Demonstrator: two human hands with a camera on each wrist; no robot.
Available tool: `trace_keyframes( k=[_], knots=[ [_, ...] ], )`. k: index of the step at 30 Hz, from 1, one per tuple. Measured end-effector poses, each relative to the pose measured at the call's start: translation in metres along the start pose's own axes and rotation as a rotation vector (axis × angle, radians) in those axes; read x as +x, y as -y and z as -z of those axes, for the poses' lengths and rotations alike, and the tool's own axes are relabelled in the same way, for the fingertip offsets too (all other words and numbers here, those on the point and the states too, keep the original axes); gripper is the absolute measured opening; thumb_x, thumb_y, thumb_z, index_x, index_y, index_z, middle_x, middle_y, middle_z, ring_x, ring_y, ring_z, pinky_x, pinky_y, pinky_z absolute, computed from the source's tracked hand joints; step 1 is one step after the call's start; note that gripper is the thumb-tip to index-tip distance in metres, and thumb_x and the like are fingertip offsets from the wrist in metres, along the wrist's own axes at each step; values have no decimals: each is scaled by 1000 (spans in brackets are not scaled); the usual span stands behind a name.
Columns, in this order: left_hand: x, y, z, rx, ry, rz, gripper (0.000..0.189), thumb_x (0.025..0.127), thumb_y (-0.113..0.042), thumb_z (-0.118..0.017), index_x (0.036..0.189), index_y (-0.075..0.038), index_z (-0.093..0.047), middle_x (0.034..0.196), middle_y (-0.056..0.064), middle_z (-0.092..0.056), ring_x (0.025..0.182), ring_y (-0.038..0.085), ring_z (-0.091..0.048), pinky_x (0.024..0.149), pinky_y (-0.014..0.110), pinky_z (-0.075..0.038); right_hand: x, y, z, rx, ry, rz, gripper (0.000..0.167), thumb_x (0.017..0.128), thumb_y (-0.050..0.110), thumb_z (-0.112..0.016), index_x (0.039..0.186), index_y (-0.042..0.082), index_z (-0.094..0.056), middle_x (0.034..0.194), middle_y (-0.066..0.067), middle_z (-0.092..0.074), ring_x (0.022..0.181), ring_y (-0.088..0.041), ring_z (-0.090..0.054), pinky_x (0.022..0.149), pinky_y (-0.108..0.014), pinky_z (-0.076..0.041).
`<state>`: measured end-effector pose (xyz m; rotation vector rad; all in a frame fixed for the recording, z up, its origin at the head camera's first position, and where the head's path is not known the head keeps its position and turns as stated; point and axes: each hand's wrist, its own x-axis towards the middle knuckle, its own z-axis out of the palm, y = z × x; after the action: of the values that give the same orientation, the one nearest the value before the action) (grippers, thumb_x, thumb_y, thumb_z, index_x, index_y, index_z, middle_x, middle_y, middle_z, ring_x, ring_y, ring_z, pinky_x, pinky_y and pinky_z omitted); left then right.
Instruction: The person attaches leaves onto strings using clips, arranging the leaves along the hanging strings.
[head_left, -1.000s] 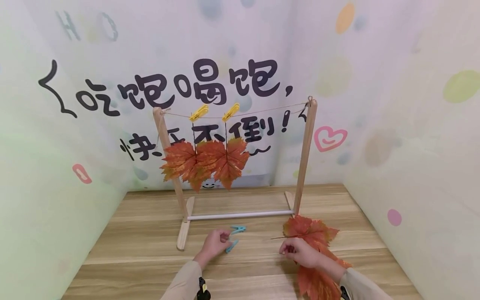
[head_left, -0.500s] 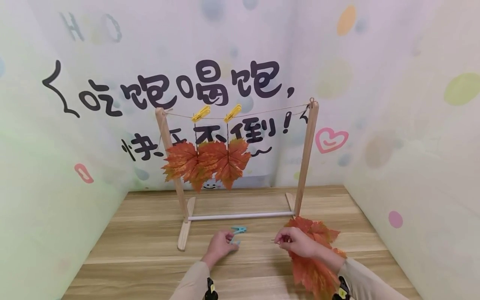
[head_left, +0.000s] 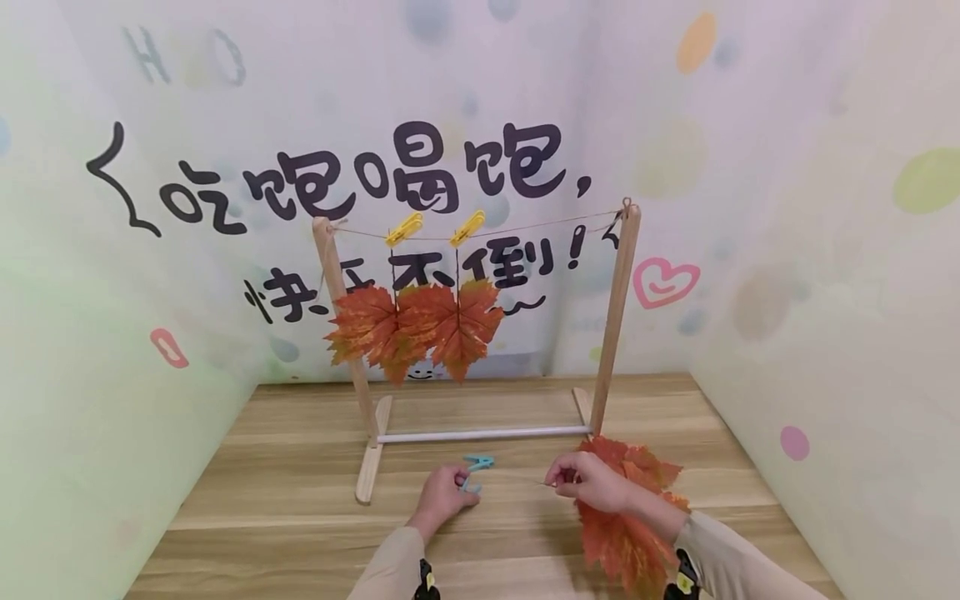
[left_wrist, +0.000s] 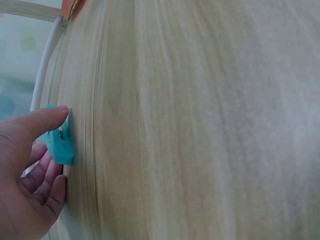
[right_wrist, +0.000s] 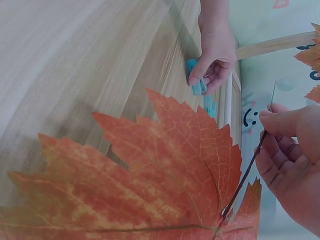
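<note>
My left hand (head_left: 441, 500) pinches a blue clothespin (left_wrist: 62, 150) between thumb and fingers, low over the table. A second blue clothespin (head_left: 480, 460) lies just beyond it. To the right, my right hand (head_left: 596, 482) pinches the thin dark stem (right_wrist: 246, 175) of an orange-red maple leaf (right_wrist: 170, 165). The stem's tip sticks out past the thumb, toward the left hand. This leaf (head_left: 626, 546) spreads below my right wrist in the head view, partly covered by the forearm. Another maple leaf (head_left: 637, 460) lies behind that hand, near the rack's right foot.
Beyond the hands stands a rack with wooden posts (head_left: 617, 321) and a white bottom bar (head_left: 483, 434). Twine (head_left: 540, 222) runs between the post tops. Two maple leaves (head_left: 365, 329) hang there by their stems from yellow clothespins (head_left: 406, 228). Printed cloth walls (head_left: 840, 333) enclose the table.
My left hand has picked up the nearer blue clothespin. My right hand has taken the stem of a leaf and moved slightly up, shifting that leaf with it.
</note>
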<state>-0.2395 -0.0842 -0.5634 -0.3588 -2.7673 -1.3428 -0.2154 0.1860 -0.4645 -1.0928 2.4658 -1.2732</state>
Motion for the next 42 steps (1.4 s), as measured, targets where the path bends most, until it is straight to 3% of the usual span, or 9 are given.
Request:
trace_keyframes(
  k=[6, 13, 19, 28, 35, 42],
  knots=[
    [2, 2, 3, 39, 14, 9, 26, 64, -9, -77, 84, 0, -63, 73, 2, -57, 65, 8, -46, 57, 22, -41, 6, 8, 7, 2, 18, -30, 9, 84, -3, -59, 90, 1, -63, 78, -10, -61, 68, -7, -52, 60, -23, -48],
    [10, -8, 18, 8, 33, -10, 24, 66, -4, -72, 87, 4, -63, 75, 6, -61, 67, 11, -52, 58, 23, -45, 13, 14, 15, -26, -15, -58, 13, 83, -4, -59, 91, 6, -64, 78, -2, -60, 71, -6, -53, 62, -24, -48],
    [23, -34, 41, -42, 38, -68, 27, 71, -3, -70, 95, 7, -61, 81, 9, -60, 73, 16, -56, 62, 22, -47, 19, 17, 18, -17, -73, -24, 13, 83, -5, -59, 90, 4, -64, 79, -4, -59, 73, -7, -52, 63, -26, -48],
    [41, -88, 75, -63, 14, -131, 31, 74, -8, -71, 101, 4, -61, 86, 7, -61, 78, 16, -58, 68, 26, -50, 28, 34, 23, 30, -133, -127, 9, 85, -4, -57, 90, 1, -63, 81, -8, -58, 74, -11, -50, 63, -25, -45],
    [53, -109, 96, -117, -51, -185, 27, 72, -4, -72, 96, 3, -61, 85, 9, -63, 76, 19, -63, 67, 27, -52, 39, 31, 31, 46, -233, -104, 10, 83, -4, -59, 92, -1, -63, 79, -6, -57, 72, -12, -51, 62, -23, -45],
    [59, -124, 108, -71, -106, -249, 31, 72, -4, -73, 100, 4, -62, 86, 13, -65, 74, 20, -65, 66, 27, -53, 50, 28, 38, 58, -351, -108, 10, 83, -2, -61, 92, -2, -64, 78, -8, -60, 71, -9, -52, 62, -22, -47]
  ],
)
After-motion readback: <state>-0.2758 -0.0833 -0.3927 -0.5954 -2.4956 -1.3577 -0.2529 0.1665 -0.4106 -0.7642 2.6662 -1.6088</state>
